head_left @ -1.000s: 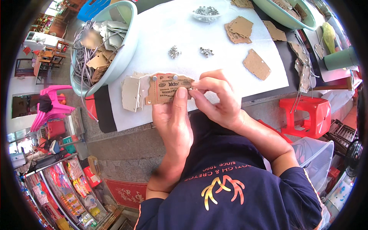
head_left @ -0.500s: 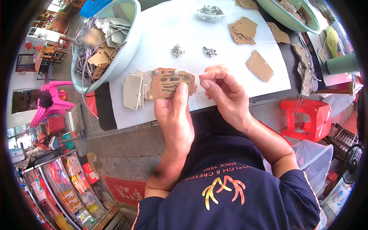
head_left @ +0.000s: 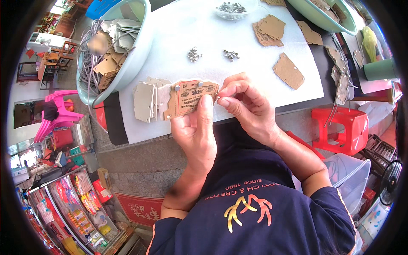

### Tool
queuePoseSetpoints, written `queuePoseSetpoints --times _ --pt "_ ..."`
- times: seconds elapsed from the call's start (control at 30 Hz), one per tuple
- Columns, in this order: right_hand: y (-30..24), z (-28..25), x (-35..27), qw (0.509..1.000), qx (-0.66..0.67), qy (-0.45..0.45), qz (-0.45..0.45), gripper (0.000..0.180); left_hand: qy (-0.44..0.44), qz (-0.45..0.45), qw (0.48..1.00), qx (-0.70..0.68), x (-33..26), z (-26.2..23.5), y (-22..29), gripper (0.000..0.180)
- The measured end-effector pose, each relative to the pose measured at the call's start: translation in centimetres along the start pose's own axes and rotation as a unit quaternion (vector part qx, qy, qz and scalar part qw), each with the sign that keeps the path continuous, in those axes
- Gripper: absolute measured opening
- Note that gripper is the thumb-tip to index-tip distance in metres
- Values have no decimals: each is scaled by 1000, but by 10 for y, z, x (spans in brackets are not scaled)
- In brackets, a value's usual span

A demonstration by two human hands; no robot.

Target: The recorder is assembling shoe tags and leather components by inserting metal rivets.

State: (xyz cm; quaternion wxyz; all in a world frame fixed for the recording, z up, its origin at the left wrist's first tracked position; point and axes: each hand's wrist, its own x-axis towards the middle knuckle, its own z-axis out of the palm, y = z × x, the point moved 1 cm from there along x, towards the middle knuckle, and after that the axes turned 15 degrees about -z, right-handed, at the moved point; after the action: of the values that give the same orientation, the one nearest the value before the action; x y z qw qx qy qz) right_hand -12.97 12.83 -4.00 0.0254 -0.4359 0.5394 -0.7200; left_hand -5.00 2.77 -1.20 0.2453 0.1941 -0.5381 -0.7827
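Observation:
My left hand (head_left: 196, 136) grips a brown printed tag (head_left: 183, 102) with a notched outline, its thumb flat on the printed face. Two round silver studs (head_left: 200, 84) sit along the tag's upper edge. At the tag's right edge, my right hand (head_left: 254, 111) pinches a tiny silver stud (head_left: 218, 97) between thumb and forefinger; the fingertips partly hide it. Left of the held tag lies a stack of grey-backed tags (head_left: 144, 101) on the white sheet (head_left: 263, 102). Beyond my hands are two small heaps of metal studs (head_left: 194, 54), one left and one right.
A pale green basin (head_left: 142, 46) with tags and grey cords stands at the left. Metal pieces fill a clear bowl (head_left: 230, 16) at the back. Loose brown tags (head_left: 289, 71) lie to the right, near another basin (head_left: 340, 26). A red stool (head_left: 340, 131) stands beside the table.
My right fingertips have moved left with the stud, up to the tag's right edge. My left hand has tilted the tag so its right side sits higher.

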Motion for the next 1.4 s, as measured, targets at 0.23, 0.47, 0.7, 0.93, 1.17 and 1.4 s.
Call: queuePoseSetpoints --times 0.23,0.47,0.7,0.93,1.17,1.4 --pt "-3 2 1 998 49 37 25 11 -19 37 999 11 0 0 -3 36" --pt "-2 0 -2 999 32 21 26 11 -29 37 999 17 -1 2 -4 37" --pt "-3 2 1 995 80 52 24 12 -22 58 998 28 0 5 -4 28" --pt "1 3 3 989 123 66 37 17 3 108 990 96 4 8 -5 16" --pt "1 1 7 999 -16 51 6 22 -1 87 994 67 3 10 -6 17" --pt "3 0 7 994 -56 75 -52 18 6 87 993 78 4 8 -10 18"
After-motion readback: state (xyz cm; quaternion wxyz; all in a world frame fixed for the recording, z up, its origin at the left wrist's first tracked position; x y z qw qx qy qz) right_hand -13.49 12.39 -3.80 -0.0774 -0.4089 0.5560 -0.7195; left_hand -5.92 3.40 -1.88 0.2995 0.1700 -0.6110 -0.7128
